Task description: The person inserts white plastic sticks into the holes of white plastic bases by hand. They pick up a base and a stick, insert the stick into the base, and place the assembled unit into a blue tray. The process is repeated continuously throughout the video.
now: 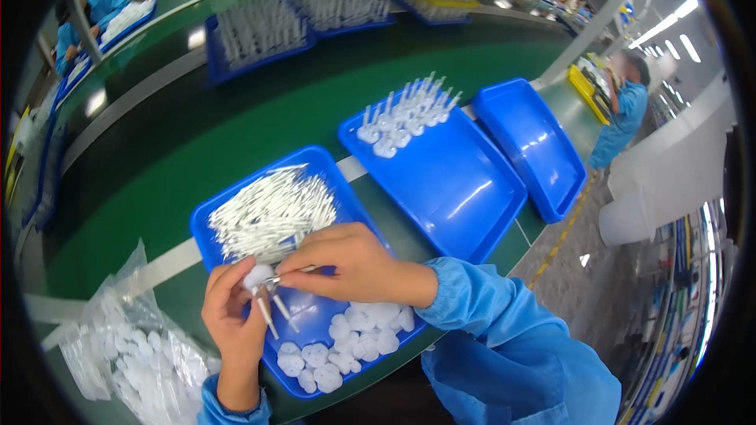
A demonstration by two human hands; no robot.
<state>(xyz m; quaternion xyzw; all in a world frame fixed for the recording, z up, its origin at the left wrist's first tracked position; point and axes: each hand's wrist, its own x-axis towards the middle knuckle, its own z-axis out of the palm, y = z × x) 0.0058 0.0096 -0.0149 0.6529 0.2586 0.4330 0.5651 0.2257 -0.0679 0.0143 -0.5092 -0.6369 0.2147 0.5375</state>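
- Your left hand [233, 316] grips a small white round disc [257, 275] between thumb and fingers, two thin white stems sticking down from the grasp.
- Your right hand [343, 261] is pinched on a thin white stick [293, 271] whose tip meets that disc; both hands hover over the near blue tray [206, 224].
- Near blue tray: pile of white sticks [268, 212] at the far end, loose white round discs [346, 338] heaped at the near end, bare blue floor between.
- Middle blue tray [457, 189]: assembled pieces [405, 114], discs with stems upright, clustered in the far corner; the rest is bare.
- Right blue tray [528, 142] lies just beside the middle one; nothing visible in it.
- Clear plastic bag [134, 346] of white discs lies at your left, near the left hand.
- Surface: green conveyor belt [236, 110] with a pale rail along its near edge.
- Far side: more blue trays [260, 31] packed with upright stems.
- Room: factory line, bright ceiling strips at right, one person in a blue coat [622, 118] at right, another [94, 12] at far left.
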